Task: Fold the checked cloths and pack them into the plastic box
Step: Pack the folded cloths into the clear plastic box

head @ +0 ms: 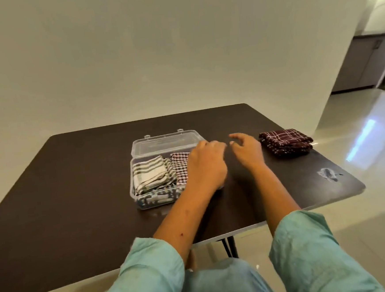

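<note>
Plastic box [144, 195], lid open, on table [74, 178]: striped cloth [150, 176] and red-checked cloth [181, 169] packed.
Maroon cloth [285, 142]: folded, on the table at right, unpacked.
Left hand [205, 165]: over box's right end, grip hidden.
Right hand [244, 149]: loosely spread, empty.

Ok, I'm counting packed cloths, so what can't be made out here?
Head view, the only one:
Right end of the plastic box: covered by the left hand; contents and that hand's grip hidden.
Dark patterned layer under the green striped cloth: blurred through the box wall.
Maroon folded cloth: layer count too small to tell.
Right hand fingertips: motion-blurred.
</note>
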`<state>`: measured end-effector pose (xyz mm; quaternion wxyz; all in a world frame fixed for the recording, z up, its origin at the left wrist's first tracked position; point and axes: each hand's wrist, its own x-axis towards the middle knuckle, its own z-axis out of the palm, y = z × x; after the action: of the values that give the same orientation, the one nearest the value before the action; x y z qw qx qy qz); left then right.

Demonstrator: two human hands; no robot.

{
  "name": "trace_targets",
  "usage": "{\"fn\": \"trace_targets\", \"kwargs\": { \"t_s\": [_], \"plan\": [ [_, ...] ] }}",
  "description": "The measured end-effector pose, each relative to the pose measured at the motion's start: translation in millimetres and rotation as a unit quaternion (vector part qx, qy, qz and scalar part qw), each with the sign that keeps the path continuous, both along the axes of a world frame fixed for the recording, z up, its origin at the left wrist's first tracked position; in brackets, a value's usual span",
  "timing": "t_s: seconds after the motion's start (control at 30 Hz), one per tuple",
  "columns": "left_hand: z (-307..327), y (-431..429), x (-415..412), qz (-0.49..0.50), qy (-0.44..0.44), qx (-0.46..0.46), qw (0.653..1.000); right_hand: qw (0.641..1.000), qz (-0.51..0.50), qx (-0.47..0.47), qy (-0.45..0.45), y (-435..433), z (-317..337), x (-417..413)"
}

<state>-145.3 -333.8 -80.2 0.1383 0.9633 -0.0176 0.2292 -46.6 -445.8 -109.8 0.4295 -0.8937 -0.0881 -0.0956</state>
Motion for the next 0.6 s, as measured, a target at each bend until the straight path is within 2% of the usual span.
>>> {"fn": "trace_targets", "kwargs": {
  "t_s": [0.13, 0.23, 0.3, 0.43, 0.6],
  "plan": [
    [-7.1, -54.5, 27.6, -0.079, 0.023, 0.025, 0.996, 0.974, -0.134, -0.181, 0.011, -65.1, -12.4, 23.1],
    [-16.7, -78.0, 43.0, -0.093, 0.064, 0.045, 0.993, 0.952, -0.131, -0.271, 0.056, -97.9, -28.7, 37.1],
    [-24.3, -86.6, 51.0, -0.101, 0.087, 0.051, 0.99, 0.953, -0.12, -0.269, 0.073, -110.3, -40.1, 44.8],
    [-38.5, -90.7, 58.1, -0.09, 0.119, 0.057, 0.987, 0.955, -0.111, -0.273, -0.02, -115.1, -52.2, 47.2],
    [-43.0, -93.9, 63.9, -0.049, 0.109, 0.044, 0.992, 0.985, -0.109, -0.111, -0.079, -118.9, -52.2, 32.6]
  ]
}}
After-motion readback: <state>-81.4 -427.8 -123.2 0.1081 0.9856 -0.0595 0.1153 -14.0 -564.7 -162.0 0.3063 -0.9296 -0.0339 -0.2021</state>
